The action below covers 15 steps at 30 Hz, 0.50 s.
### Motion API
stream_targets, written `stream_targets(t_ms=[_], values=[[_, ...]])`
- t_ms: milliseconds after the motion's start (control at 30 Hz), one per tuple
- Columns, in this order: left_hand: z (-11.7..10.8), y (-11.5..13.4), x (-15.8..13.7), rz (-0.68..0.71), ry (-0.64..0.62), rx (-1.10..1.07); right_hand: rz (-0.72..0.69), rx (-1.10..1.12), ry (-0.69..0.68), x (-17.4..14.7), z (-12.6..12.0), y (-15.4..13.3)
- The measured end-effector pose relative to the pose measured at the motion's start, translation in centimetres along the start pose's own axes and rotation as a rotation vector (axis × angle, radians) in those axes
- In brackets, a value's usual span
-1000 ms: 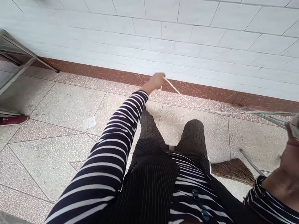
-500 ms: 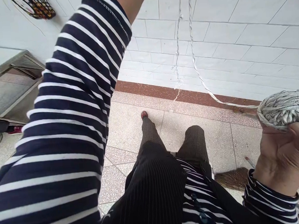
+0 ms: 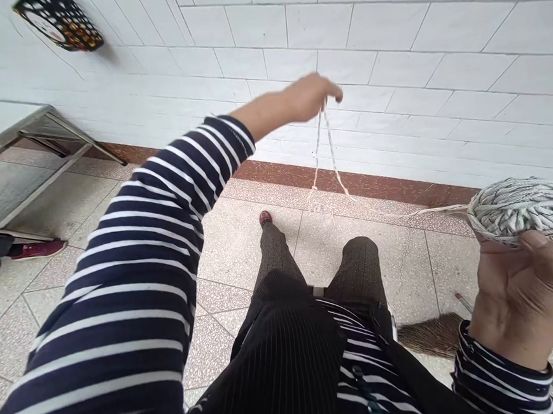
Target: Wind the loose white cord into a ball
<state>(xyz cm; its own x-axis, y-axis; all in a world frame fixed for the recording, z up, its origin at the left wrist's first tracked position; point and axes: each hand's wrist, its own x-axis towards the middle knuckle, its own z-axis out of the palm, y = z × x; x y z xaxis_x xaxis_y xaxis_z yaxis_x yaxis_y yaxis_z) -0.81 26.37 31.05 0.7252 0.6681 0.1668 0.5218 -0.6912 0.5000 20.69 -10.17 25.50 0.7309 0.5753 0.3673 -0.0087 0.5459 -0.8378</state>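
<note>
My left hand (image 3: 310,97) is stretched out in front of the tiled wall, its fingers closed on a white cord (image 3: 332,148). Two strands hang below the fingers; the shorter one ends frayed, while the other dips and runs across to the right. There it joins a thick ball of grey-white yarn (image 3: 528,212), flecked with dark threads. My right hand (image 3: 527,289) holds this ball from below, palm up, with the thumb pressed against its near side. The far fingers are hidden under the ball.
A metal-framed table (image 3: 35,124) stands at the left, with another person's red shoe (image 3: 38,249) beside it. A broom head (image 3: 433,335) lies on the floor near my right sleeve. A patterned item (image 3: 58,23) hangs on the white tiled wall (image 3: 387,26).
My left hand has come down from above the picture into view, lowering the cord with it. The cord to the ball now sags lower. My right hand stays nearly in place.
</note>
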Motion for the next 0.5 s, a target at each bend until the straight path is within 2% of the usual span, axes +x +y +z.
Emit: stream_targets(t_ms=[67,200,300,400,500], values=[[2.2,-0.3,-1.6,0.039,-0.097,0.040,-0.007,0.018,-0.050,-0.1,0.3,0.1],[9.2,-4.7,-4.1,-0.011,-0.145,0.090,0.034,-0.006,-0.115,-0.9,1.2,0.4],[14.1,-7.0,-5.9,-0.126,-0.196,0.096,0.109,0.008,-0.139,-1.6,2.0,1.0],[18.1,-6.0,-8.1,-0.225,-0.245,-0.094,0.222,-0.003,-0.151,-2.0,2.8,2.8],[21.2,-2.9,-10.7,-0.240,-0.245,-0.471,0.376,-0.053,-0.176,-2.1,3.2,5.5]])
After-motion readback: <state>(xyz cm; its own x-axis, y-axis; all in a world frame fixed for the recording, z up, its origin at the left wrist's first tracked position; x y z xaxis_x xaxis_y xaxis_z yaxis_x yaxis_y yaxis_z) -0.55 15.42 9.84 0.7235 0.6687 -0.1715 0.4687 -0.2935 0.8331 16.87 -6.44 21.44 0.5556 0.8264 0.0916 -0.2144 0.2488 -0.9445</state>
